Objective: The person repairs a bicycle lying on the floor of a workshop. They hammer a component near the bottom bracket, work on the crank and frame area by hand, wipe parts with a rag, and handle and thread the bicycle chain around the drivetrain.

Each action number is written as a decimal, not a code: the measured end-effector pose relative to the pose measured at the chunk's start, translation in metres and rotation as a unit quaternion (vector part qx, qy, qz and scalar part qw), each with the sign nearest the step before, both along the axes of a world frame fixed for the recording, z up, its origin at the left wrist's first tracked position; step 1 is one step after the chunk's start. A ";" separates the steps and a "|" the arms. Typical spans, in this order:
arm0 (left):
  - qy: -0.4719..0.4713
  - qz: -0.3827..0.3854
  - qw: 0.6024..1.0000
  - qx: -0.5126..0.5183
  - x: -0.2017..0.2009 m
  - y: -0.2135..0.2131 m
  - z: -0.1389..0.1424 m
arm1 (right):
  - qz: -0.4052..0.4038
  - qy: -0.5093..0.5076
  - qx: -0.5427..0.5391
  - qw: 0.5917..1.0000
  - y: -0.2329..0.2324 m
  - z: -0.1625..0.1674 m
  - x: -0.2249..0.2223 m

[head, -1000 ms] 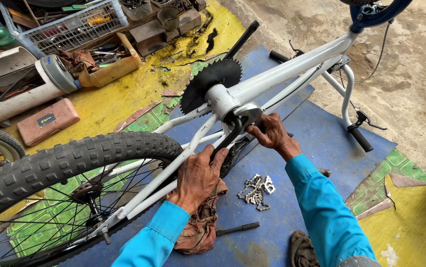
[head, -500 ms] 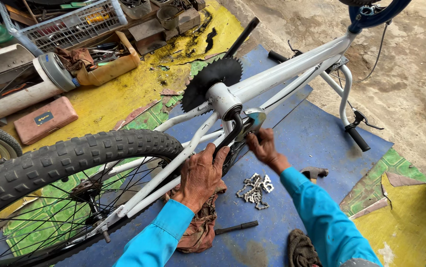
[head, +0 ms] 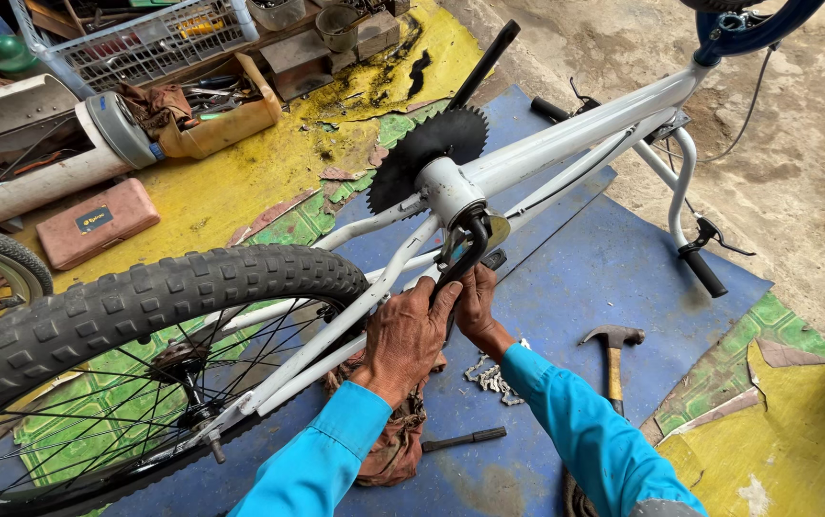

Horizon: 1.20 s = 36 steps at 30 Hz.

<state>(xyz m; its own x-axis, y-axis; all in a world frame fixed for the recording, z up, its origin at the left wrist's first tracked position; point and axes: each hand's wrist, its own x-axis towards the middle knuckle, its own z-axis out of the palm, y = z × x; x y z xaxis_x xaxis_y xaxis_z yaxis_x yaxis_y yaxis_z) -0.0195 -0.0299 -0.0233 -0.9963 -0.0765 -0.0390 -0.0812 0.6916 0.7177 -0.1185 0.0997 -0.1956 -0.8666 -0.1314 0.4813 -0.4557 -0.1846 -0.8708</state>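
Both hands, left point(head: 403, 335) and right point(head: 475, 306), gripped the black crank arm point(head: 470, 251) tightly; slipping could drive knuckles into the chainring point(head: 422, 153).

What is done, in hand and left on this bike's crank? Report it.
Done: the chainring sits at the bottom bracket of the white frame, and the rear wheel is mounted. In hand: left hand and right hand both grip the black crank arm. Left, by the look of it: the chain lies loose on the blue mat, off the chainring; a hammer lies nearby.
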 end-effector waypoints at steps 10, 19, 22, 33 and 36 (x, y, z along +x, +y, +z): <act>-0.017 -0.009 0.999 0.036 0.001 -0.002 0.014 | -0.028 0.028 0.029 0.999 -0.002 0.007 -0.010; 0.046 -0.008 0.999 -0.014 0.003 -0.005 0.013 | 0.041 0.078 0.205 0.975 0.061 0.037 -0.052; 0.033 -0.008 0.999 -0.018 0.003 -0.006 0.010 | 0.089 0.189 0.270 0.940 0.087 0.070 -0.076; 0.036 -0.008 0.999 -0.037 0.003 -0.004 0.006 | 0.095 0.159 0.332 0.925 0.103 0.105 -0.077; 0.036 -0.011 0.998 -0.046 0.003 -0.004 0.007 | 0.088 0.168 0.308 0.932 0.105 0.092 -0.076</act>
